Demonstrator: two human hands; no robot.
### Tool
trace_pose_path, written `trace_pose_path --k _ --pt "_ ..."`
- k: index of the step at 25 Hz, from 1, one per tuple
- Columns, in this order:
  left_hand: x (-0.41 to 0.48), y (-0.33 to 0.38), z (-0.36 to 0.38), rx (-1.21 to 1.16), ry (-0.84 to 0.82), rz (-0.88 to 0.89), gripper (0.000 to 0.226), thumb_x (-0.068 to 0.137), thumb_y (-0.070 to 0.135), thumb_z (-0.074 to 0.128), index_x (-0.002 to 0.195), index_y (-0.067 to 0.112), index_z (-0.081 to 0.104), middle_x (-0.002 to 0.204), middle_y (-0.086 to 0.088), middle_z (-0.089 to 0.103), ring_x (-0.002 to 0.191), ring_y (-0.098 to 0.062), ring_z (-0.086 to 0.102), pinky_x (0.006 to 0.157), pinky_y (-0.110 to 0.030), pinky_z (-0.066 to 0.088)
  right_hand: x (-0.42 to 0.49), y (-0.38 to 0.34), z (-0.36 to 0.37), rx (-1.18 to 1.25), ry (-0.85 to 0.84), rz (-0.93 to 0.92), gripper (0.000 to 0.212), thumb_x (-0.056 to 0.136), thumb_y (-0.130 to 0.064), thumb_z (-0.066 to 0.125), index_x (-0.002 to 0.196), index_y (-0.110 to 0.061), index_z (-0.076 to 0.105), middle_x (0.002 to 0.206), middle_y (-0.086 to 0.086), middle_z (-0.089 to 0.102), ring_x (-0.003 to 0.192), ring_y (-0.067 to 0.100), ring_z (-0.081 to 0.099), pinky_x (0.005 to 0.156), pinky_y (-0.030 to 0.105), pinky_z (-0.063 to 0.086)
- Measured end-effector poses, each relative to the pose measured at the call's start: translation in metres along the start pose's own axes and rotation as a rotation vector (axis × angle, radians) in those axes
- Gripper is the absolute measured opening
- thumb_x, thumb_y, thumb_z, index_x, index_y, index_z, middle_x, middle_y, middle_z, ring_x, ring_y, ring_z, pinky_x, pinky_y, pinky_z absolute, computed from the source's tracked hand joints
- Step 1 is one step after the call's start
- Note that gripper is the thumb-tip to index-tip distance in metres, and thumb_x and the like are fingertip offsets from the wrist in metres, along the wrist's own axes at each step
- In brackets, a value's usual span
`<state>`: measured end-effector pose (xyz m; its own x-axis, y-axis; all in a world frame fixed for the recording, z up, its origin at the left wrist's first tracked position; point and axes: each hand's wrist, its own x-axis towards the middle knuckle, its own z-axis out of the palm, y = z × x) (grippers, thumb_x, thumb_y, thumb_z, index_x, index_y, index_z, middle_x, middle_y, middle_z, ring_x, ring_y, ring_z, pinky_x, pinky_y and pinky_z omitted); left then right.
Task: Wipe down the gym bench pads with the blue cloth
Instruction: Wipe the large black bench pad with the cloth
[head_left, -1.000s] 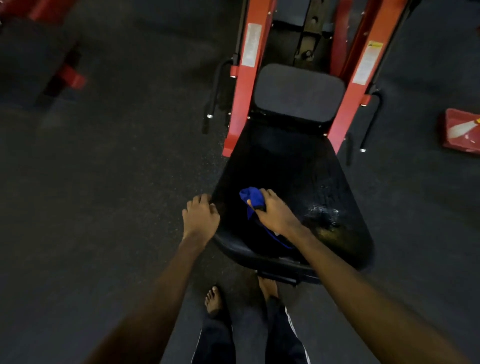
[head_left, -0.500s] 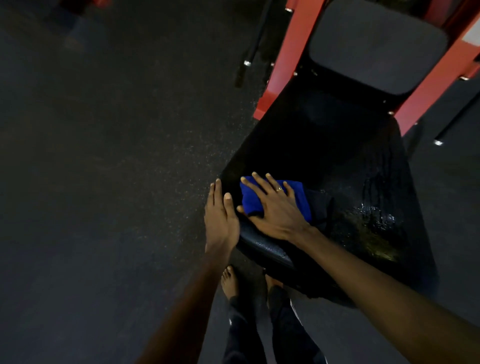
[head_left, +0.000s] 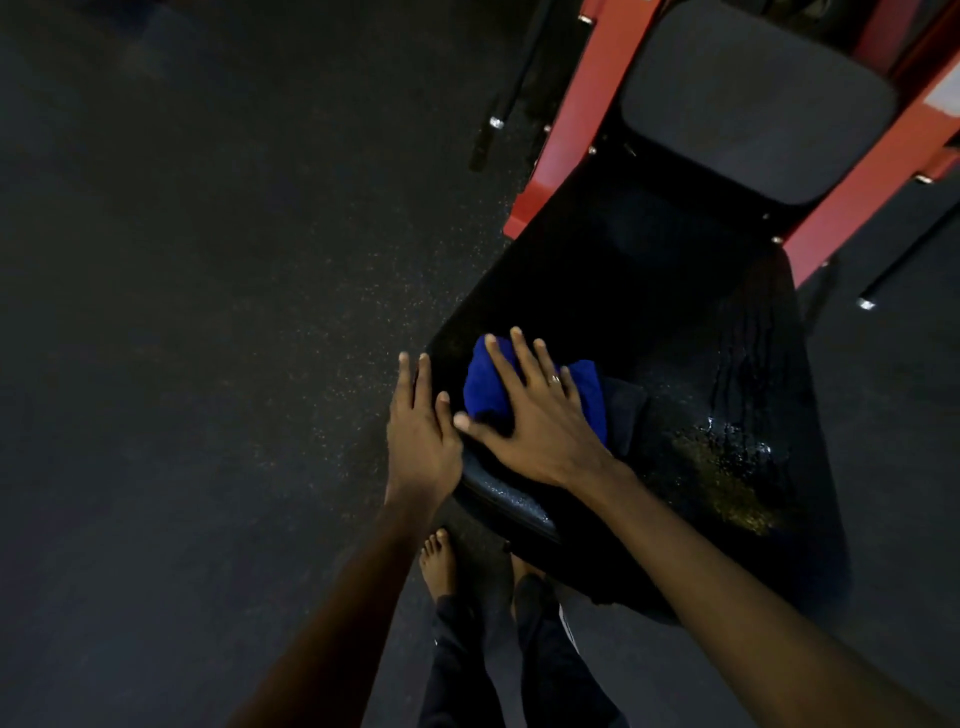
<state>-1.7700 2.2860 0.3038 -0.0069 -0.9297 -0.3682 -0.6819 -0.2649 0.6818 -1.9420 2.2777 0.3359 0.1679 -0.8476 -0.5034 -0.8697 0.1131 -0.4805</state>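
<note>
Flattened since a second ago, my right grip (head_left: 535, 415), fingers spread, presses the blue cloth (head_left: 483, 384) at the left edge of the seat pad (head_left: 649, 291); my left grip (head_left: 421, 431) lies flat beside it. I judge the wet patch (head_left: 727, 452) and the upper pad (head_left: 753, 104) still unwiped.

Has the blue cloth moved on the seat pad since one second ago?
Yes, slightly: the blue cloth now lies closer to the left edge of the seat pad, further from the wet patch.

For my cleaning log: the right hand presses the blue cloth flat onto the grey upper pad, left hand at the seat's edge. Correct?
Wrong pad. The head view shows the right hand pressing the blue cloth flat onto the black seat pad, not the grey upper pad; the left hand is at the seat's edge.
</note>
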Motion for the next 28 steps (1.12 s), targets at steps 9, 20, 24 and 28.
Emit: trace_pose_path --k 9,20,24,28 --pt "0.01 0.0 -0.009 0.343 -0.126 0.254 0.064 0.102 0.043 0.017 0.159 0.017 0.028 0.169 -0.005 0.014 0.157 -0.023 0.0 0.127 -0.042 0.007 0.074 0.021 0.008 -0.113 0.054 0.117 0.072 0.097 -0.075 0.027 0.159 -0.049 0.002 0.172 -0.005 0.004 0.157 0.031 0.007 0.118 0.069 0.01" --pt "-0.004 -0.001 0.001 0.304 -0.049 0.261 0.062 0.1 0.044 0.042 0.149 0.006 0.04 0.165 -0.016 0.023 0.156 -0.027 0.009 0.127 -0.045 0.012 0.023 0.018 -0.001 -0.165 -0.009 0.054 0.07 0.099 -0.068 0.032 0.159 -0.049 0.003 0.171 -0.008 0.003 0.156 0.024 0.013 0.118 0.062 0.019" --pt "-0.003 0.001 0.0 0.241 -0.033 0.265 0.062 0.099 0.042 0.046 0.15 0.006 0.04 0.163 -0.013 0.027 0.156 -0.024 0.011 0.127 -0.044 0.014 0.108 0.015 0.001 -0.148 0.073 0.159 0.071 0.099 -0.069 0.033 0.16 -0.042 0.01 0.171 -0.002 0.012 0.156 0.027 0.016 0.118 0.062 0.017" --pt "0.0 0.0 0.001 0.252 -0.029 0.284 0.06 0.099 0.04 0.048 0.15 0.008 0.041 0.162 -0.012 0.029 0.156 -0.025 0.012 0.127 -0.043 0.013 0.143 0.001 -0.009 -0.116 0.068 0.215 0.068 0.1 -0.069 0.031 0.158 -0.034 0.026 0.17 -0.003 0.016 0.151 0.033 0.026 0.116 0.066 0.019"
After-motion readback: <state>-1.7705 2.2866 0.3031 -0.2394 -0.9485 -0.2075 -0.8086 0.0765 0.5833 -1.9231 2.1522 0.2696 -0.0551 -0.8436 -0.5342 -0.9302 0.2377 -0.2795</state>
